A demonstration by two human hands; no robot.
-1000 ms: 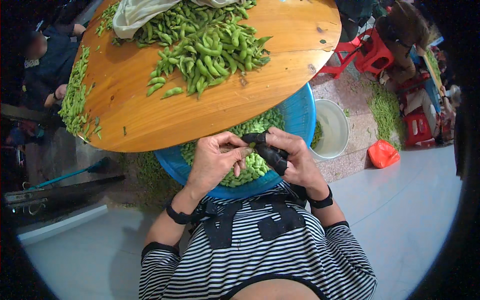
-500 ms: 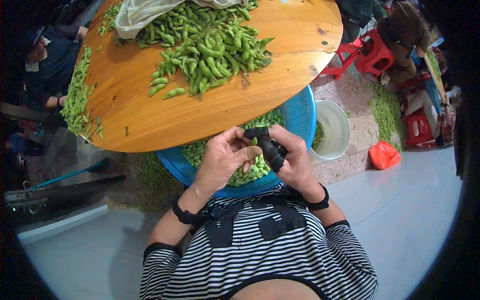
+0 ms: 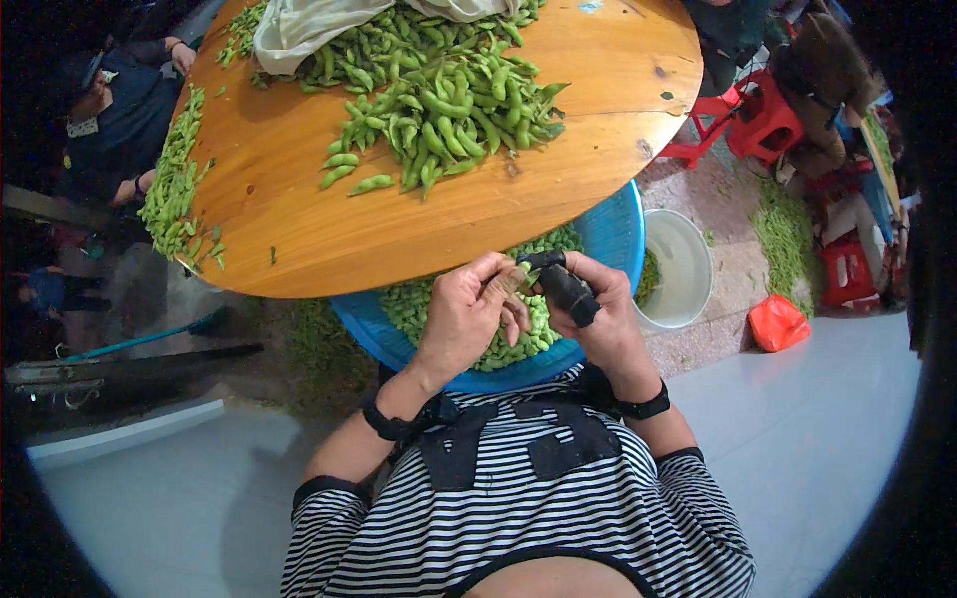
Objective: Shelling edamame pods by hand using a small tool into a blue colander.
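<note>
Over a blue plastic basin (image 3: 622, 235) of shelled green soybeans (image 3: 411, 307), both hands meet. My left hand (image 3: 467, 311) pinches a small green soybean pod (image 3: 524, 269) between thumb and forefinger. My right hand (image 3: 610, 321) has black wrapping on its thumb and forefinger, and these close on the pod's other end. Just beyond, on the wooden table (image 3: 399, 239), lies a heap of unshelled soybean pods (image 3: 454, 120). Three loose pods (image 3: 371, 184) lie at the heap's near left side.
A white bucket (image 3: 688, 269) stands right of the basin, a red plastic bag (image 3: 778, 323) beyond it. Pale cloth (image 3: 299, 35) covers part of the heap. More pods (image 3: 169, 199) line the table's left edge, where another person (image 3: 115, 130) sits. Red stools (image 3: 763, 120) stand far right.
My hands keep close together, and the thumbs have shifted around the pod. The whole view has slid slightly, so the table and basin appear farther right.
</note>
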